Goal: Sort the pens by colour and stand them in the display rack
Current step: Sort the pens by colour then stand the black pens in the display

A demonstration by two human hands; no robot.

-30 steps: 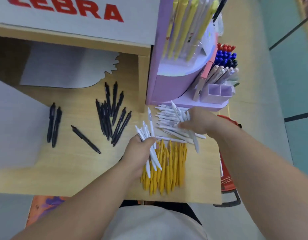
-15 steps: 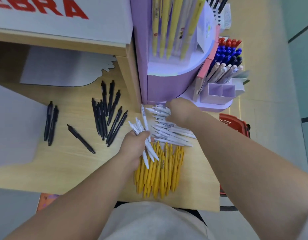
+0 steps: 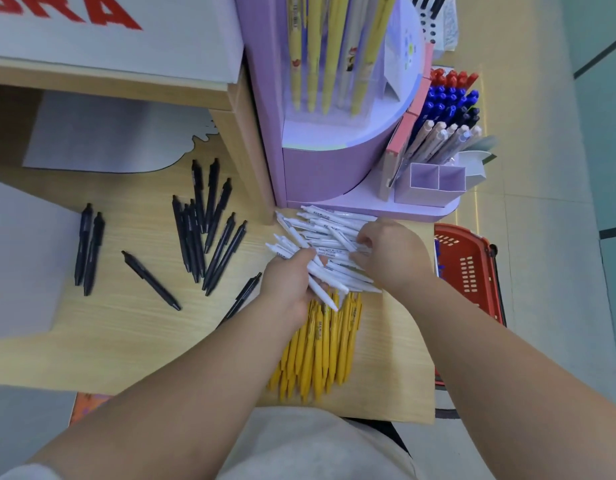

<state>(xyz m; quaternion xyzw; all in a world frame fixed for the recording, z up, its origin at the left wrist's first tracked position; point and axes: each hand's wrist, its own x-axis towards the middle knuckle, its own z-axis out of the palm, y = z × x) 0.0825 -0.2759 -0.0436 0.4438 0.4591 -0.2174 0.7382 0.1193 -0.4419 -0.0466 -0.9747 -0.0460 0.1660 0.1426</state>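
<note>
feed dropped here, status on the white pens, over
Left hand grips white bundle. Right hand pinches loose white pen off the pile. Yellow pens lie under the bundle; nothing blocks the rack.

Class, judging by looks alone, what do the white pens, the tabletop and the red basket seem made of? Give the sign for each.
The white pens: probably plastic, smooth matt barrels, uniform colour, printed text. The tabletop: wood or wood-look laminate, matt, fine straight grain lines. The red basket: likely moulded plastic, even red, regular slots.
</note>
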